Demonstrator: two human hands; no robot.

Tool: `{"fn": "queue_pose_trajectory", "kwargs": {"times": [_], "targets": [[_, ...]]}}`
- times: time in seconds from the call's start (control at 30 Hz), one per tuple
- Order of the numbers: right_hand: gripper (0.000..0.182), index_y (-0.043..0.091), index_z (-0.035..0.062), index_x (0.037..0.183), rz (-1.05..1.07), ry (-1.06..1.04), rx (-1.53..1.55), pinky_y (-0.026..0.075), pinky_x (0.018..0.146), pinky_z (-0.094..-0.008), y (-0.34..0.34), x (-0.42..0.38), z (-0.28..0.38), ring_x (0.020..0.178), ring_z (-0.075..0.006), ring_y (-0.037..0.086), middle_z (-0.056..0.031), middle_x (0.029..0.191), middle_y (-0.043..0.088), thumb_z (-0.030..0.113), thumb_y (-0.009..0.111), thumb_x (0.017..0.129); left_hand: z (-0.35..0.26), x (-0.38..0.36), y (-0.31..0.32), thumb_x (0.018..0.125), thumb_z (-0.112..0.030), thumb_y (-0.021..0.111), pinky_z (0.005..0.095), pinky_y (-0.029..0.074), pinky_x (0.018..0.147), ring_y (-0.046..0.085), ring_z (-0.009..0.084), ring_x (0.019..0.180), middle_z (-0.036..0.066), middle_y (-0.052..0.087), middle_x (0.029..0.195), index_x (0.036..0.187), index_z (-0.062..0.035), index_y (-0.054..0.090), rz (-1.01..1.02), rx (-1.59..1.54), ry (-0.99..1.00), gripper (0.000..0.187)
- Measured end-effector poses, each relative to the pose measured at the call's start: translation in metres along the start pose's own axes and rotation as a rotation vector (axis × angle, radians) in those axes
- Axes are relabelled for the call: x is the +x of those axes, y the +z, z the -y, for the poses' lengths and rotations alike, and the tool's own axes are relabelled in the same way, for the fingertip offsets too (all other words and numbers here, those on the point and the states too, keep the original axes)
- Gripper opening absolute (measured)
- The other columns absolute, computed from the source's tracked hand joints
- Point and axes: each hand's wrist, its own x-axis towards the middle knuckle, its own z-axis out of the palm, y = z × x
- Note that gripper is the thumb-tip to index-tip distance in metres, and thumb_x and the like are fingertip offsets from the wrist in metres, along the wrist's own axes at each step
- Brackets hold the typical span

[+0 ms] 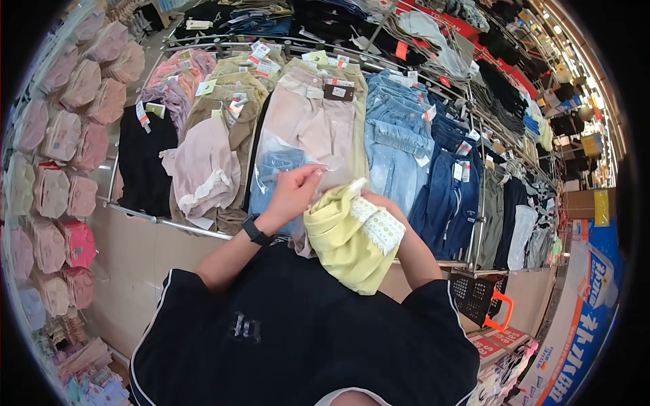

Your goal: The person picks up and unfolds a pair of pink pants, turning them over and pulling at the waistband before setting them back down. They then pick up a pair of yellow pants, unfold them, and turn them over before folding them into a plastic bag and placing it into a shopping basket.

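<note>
My left hand [296, 194], with a dark watch [256, 230] on its wrist, is closed in a pinch at the edge of a clear plastic bag [279, 147]. Folded blue denim [274, 179] shows through or beneath the film. On the other side, my right hand [383, 202] grips a bunched yellow garment [342, 237] with white lace trim [378, 227]. The garment hides most of that hand's fingers and hangs in front of my chest. Just beyond both hands lie pale pink trousers [298, 118] with a dark tag [338, 91].
A metal rack [223, 235] carries folded trousers, including light blue jeans [393, 149] and navy ones [447, 196]. Packs of pink items [81, 243] hang along the left wall. A black basket with an orange handle [501, 310] stands low at right, near a blue banner [586, 318].
</note>
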Motion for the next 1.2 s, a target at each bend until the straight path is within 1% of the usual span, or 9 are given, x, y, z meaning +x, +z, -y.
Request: {"fn": "queue_pose_trajectory", "kwargs": {"times": [0.23, 0.27, 0.37, 0.4, 0.7, 0.83, 0.9, 1.03, 1.2], "targets": [[0.046, 0.048, 0.0033, 0.133, 0.117, -0.027, 0.039, 0.053, 0.091, -0.0357, -0.002, 0.007, 0.002, 0.106, -0.021, 0.063, -0.0112, 0.119, 0.062, 0.021, 0.062, 0.094, -0.018, -0.001, 0.009, 0.093, -0.015, 0.061, 0.024, 0.038, 0.055, 0.045, 0.0042, 0.059, -0.003, 0.056, 0.067, 0.112, -0.0002, 0.066, -0.128, 0.209, 0.228, 0.025], [0.046, 0.048, 0.0033, 0.133, 0.102, -0.044, 0.059, 0.053, 0.091, -0.0357, -0.001, 0.009, 0.007, 0.106, -0.021, 0.063, -0.0112, 0.119, 0.062, 0.021, 0.062, 0.094, -0.048, -0.009, 0.002, 0.086, -0.013, 0.063, 0.0301, 0.045, 0.065, 0.055, 0.0138, 0.068, 0.01, 0.061, 0.078, 0.114, -0.0001, 0.063, -0.111, 0.41, 0.028, 0.031], [0.046, 0.047, 0.0036, 0.134, 0.068, -0.13, 0.136, 0.053, 0.091, -0.0359, 0.004, 0.011, 0.012, 0.106, -0.0212, 0.063, -0.0112, 0.119, 0.062, 0.022, 0.061, 0.094, -0.007, -0.001, -0.02, 0.083, -0.01, 0.058, 0.0418, 0.05, 0.076, 0.062, 0.0336, 0.087, 0.021, 0.061, 0.098, 0.12, -0.0004, 0.058, -0.448, 0.678, 0.501, 0.038], [0.046, 0.047, 0.0037, 0.134, 0.056, -0.163, 0.169, 0.053, 0.091, -0.036, 0.005, 0.01, 0.011, 0.106, -0.0213, 0.063, -0.0112, 0.119, 0.062, 0.023, 0.061, 0.094, -0.008, -0.007, -0.03, 0.08, -0.009, 0.056, 0.047, 0.047, 0.082, 0.056, 0.0419, 0.096, 0.023, 0.057, 0.11, 0.126, -0.0024, 0.052, -0.404, 0.726, 0.395, 0.047], [0.045, 0.047, 0.0044, 0.134, -0.267, -0.565, 0.371, 0.053, 0.091, -0.0366, -0.008, 0.002, 0.003, 0.106, -0.0218, 0.063, -0.0111, 0.121, 0.061, 0.025, 0.059, 0.096, 0.043, -0.044, -0.027, 0.069, -0.012, 0.065, 0.0453, 0.048, 0.085, 0.059, 0.0409, 0.098, 0.029, 0.059, 0.105, 0.137, 0.0047, 0.039, -0.065, 0.64, 0.041, 0.075], [0.043, 0.046, 0.0048, 0.135, -0.532, -0.841, 0.251, 0.053, 0.092, -0.0368, -0.031, 0.015, -0.004, 0.106, -0.0229, 0.062, -0.0109, 0.126, 0.057, 0.028, 0.053, 0.099, 0.056, -0.02, -0.029, 0.082, -0.017, 0.064, 0.0377, 0.048, 0.062, 0.063, 0.0305, 0.067, 0.022, 0.064, 0.08, 0.127, 0.0058, 0.049, -0.288, 0.266, -0.082, 0.053], [0.045, 0.045, 0.002, 0.134, -0.608, -0.96, 0.068, 0.052, 0.091, -0.0351, -0.016, 0.011, 0.009, 0.107, -0.021, 0.062, -0.0112, 0.125, 0.058, 0.021, 0.058, 0.096, 0.056, -0.012, -0.029, 0.087, -0.018, 0.061, 0.0333, 0.043, 0.053, 0.058, 0.0245, 0.054, 0.019, 0.06, 0.066, 0.11, 0.0026, 0.059, -0.403, 0.351, 0.147, 0.03], [0.056, 0.052, -0.002, 0.13, -0.489, -0.701, -0.81, 0.049, 0.093, -0.0311, 0.016, -0.013, 0.024, 0.11, -0.0166, 0.06, -0.0131, 0.122, 0.062, 0.008, 0.074, 0.08, 0.006, -0.025, -0.019, 0.088, -0.015, 0.06, 0.0343, 0.042, 0.053, 0.053, 0.0219, 0.051, 0.016, 0.055, 0.058, 0.1, -0.0009, 0.062, -0.426, 0.413, 0.214, 0.018], [0.046, 0.057, -0.001, 0.123, -0.138, -0.35, -1.124, 0.051, 0.088, -0.0312, 0.005, 0.022, -0.015, 0.103, -0.016, 0.064, -0.0115, 0.118, 0.064, 0.004, 0.069, 0.078, 0.003, -0.011, 0.011, 0.087, -0.01, 0.061, 0.0339, 0.039, 0.051, 0.051, 0.0225, 0.051, 0.016, 0.056, 0.063, 0.101, -0.0003, 0.062, -0.29, 0.441, 0.393, 0.017]]}}
